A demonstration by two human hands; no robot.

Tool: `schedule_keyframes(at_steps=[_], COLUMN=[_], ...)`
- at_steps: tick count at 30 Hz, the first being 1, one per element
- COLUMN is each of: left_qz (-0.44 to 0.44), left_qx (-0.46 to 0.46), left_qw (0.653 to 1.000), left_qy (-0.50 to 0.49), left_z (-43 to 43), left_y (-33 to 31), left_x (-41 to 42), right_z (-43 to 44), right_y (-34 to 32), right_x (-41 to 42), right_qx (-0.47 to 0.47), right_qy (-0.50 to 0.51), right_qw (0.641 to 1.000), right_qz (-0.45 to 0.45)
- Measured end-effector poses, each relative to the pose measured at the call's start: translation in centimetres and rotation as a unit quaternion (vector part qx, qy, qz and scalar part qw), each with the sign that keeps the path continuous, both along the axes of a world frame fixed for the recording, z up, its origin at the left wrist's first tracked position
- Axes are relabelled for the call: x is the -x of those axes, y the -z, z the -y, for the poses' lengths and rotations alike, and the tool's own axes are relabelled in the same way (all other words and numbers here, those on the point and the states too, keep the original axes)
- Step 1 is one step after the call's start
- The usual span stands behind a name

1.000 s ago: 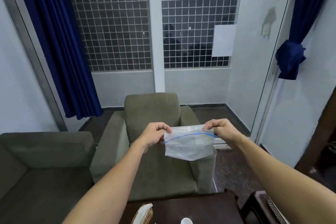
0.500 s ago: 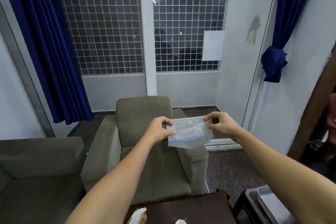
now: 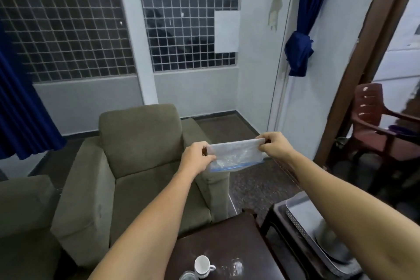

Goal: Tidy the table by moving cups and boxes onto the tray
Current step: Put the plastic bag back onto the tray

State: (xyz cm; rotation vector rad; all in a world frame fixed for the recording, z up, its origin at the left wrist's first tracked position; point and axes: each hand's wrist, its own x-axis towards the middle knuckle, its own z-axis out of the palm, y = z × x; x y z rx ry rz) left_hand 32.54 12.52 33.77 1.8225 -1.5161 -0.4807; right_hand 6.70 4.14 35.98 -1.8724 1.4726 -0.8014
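Both hands hold a clear plastic zip bag stretched flat in the air in front of me. My left hand pinches its left edge and my right hand pinches its right edge. The bag's blue zip line runs along its lower edge. Below, a white cup stands on the dark wooden table, with a clear glass object beside it at the frame's bottom. A silver metal tray rests on a dark stand at the lower right, partly hidden by my right forearm.
A green armchair faces the table, and a second green seat is at the left. A red plastic chair stands behind a doorway at the right. Blue curtains hang beside barred windows.
The view has swung right and down, bringing the cup, the tray and the red chair into sight. The bag was turned over, so its blue zip line moved from top to bottom.
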Motion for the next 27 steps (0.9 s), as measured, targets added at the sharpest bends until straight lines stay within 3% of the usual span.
schedule_keyframes(at_steps=[9,12,20,27], left_qz=[-0.063,-0.077,-0.05,0.027], left_qx=[-0.051,-0.076,-0.145,-0.207], left_qw=[0.996,0.993,0.988,0.978], left_qy=[0.029,0.037,0.03,0.029], left_z=[7.1,10.0,16.3,21.0], left_y=[5.5,8.3,17.6,26.9], left_x=[12.1,17.2,28.9,33.7], right_z=[6.9,9.8,17.4,22.3], right_y=[4.9,6.9,15.8,25.4], right_x=[11.4,16.0,26.6,30.9], right_qx=[-0.074,-0.087,-0.121,-0.161], right_qy=[0.058,0.062,0.089,0.105], right_qw=[0.995,0.993,0.976,0.965], right_qz=[-0.016,-0.057,-0.157,-0.18])
